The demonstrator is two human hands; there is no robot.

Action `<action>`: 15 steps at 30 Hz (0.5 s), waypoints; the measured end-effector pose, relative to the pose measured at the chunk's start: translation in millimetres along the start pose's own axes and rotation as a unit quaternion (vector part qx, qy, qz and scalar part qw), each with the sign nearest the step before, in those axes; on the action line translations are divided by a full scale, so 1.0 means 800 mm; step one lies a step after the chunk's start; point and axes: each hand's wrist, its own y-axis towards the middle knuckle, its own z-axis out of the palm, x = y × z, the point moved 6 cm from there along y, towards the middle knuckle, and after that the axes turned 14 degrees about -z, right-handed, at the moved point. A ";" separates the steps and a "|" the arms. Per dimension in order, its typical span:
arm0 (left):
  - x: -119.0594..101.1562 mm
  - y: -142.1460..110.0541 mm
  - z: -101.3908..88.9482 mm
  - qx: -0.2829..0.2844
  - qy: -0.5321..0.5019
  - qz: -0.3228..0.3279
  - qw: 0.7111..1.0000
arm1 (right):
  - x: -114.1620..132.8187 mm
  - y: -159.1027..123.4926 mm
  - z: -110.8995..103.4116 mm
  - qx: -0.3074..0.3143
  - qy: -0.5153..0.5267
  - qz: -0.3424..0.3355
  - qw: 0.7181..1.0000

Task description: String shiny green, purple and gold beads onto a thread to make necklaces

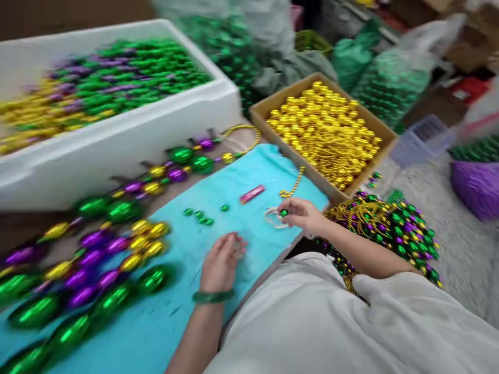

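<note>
My right hand [304, 215] pinches a shiny green bead [284, 213] between thumb and fingers, over the blue cloth [230, 179]. A whitish ring-shaped loop [273, 219] lies beside those fingertips. Closer to my body, my left hand [223, 258] has its fingers curled together. What they hold, if anything, is blurred; a faint clear strand seems to run beside them. A few loose green beads [199, 214] rest on the cloth beyond this hand. A small pink-red packet [252, 194] and a short gold bead strand [294, 184] lie farther back.
At the back left stands a white foam box [117, 143] of coloured beads. A cardboard box [259, 117] holds gold beads. Large green, purple and gold bead strings [117, 210] cover the left side. Mixed bead strands [409, 228] hang at the right; filled bags [393, 78] stand behind.
</note>
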 end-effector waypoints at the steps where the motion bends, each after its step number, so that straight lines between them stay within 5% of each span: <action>1: 0.003 0.011 0.003 -0.004 0.034 -0.008 0.999 | -0.001 -0.018 -0.037 -0.060 0.037 0.009 0.997; 3: 0.012 0.029 0.008 -0.007 0.100 -0.015 0.995 | -0.012 -0.068 -0.112 -0.215 0.074 0.035 0.973; 6: 0.026 0.042 0.006 -0.030 0.191 0.003 0.981 | -0.051 -0.160 -0.194 -0.424 0.064 0.117 0.896; 11: 0.030 0.046 0.000 -0.080 0.271 0.026 0.959 | -0.108 -0.228 -0.263 -0.505 -0.006 0.194 0.841; 15: 0.027 0.044 0.003 -0.114 0.324 0.041 0.938 | -0.079 -0.223 -0.341 -0.533 -0.126 0.186 0.815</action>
